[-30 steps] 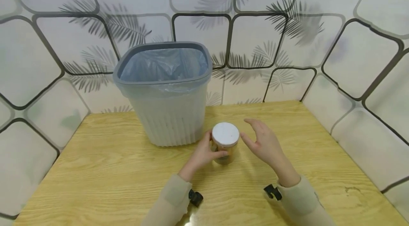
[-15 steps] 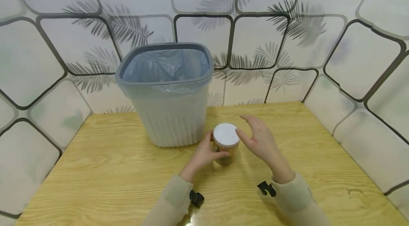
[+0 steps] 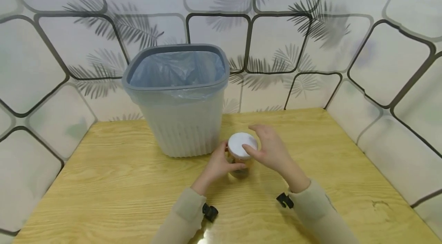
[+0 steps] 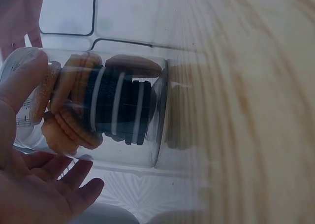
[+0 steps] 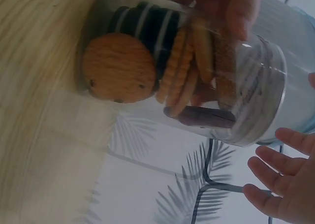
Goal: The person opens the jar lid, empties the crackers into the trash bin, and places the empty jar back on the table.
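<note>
A clear jar of biscuits with a white lid stands upright on the wooden table. Dark sandwich cookies with pale filling and golden biscuits show through its wall. My left hand grips the jar from the left, thumb across the front and fingers behind. Beside the lid, my right hand is spread with its thumb and fingers apart. Its thumb overlaps the lid's right side in the head view, while in the right wrist view the fingertips lie close to the lid's edge.
A pale ribbed waste bin with a grey rim and a bluish plastic liner stands just behind and left of the jar. Patterned walls enclose the wooden table at the back and sides.
My right hand has moved left from beside the jar until its thumb overlaps the lid. The left hand keeps its grip, and the jar stays in nearly the same place.
</note>
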Demonstrator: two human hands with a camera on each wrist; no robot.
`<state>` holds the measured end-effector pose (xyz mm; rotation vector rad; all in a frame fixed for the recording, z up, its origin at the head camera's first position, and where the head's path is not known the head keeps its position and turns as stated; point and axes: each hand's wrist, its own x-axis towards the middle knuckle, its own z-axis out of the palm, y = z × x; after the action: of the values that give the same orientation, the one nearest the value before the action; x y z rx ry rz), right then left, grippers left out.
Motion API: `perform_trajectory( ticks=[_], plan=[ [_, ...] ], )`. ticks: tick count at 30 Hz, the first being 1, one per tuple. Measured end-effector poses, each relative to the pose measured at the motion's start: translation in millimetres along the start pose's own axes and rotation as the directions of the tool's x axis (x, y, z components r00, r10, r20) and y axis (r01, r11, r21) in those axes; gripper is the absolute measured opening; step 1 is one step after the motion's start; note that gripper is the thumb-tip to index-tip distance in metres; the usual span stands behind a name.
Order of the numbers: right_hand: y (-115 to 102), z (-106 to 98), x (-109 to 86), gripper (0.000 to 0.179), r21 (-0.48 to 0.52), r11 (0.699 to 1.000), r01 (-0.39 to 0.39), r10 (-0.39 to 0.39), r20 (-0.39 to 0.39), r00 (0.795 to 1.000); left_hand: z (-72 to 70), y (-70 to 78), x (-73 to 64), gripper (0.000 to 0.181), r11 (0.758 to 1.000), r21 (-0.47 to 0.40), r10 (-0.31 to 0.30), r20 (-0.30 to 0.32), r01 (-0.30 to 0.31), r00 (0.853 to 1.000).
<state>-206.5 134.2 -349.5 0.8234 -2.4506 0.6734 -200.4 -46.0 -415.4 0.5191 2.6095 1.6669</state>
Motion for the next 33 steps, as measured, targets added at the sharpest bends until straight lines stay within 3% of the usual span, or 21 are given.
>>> perform_trajectory(
  ticks=[10, 26, 33],
  plan=[
    [-4, 18, -1.3, 0.065, -0.049, 0.997, 0.054, -0.049, 0.099, 0.994, -3.7, 0.2, 0.8, 0.076, 0.998, -0.007, 0.065, 0.025, -0.064, 0.998],
    [-6, 25, -1.2, 0.073, -0.042, 0.999, 0.022, -0.016, 0.152, 0.988, -4.9, 2.1, 1.4, 0.074, 1.000, 0.020, -0.001, 0.051, 0.000, 0.999],
    [-8, 27, -1.8, 0.074, -0.020, 1.000, 0.022, -0.018, 0.161, 0.987, -6.2, -2.5, -1.6, 0.073, 1.000, 0.010, 0.020, 0.037, -0.020, 0.999]
  ],
)
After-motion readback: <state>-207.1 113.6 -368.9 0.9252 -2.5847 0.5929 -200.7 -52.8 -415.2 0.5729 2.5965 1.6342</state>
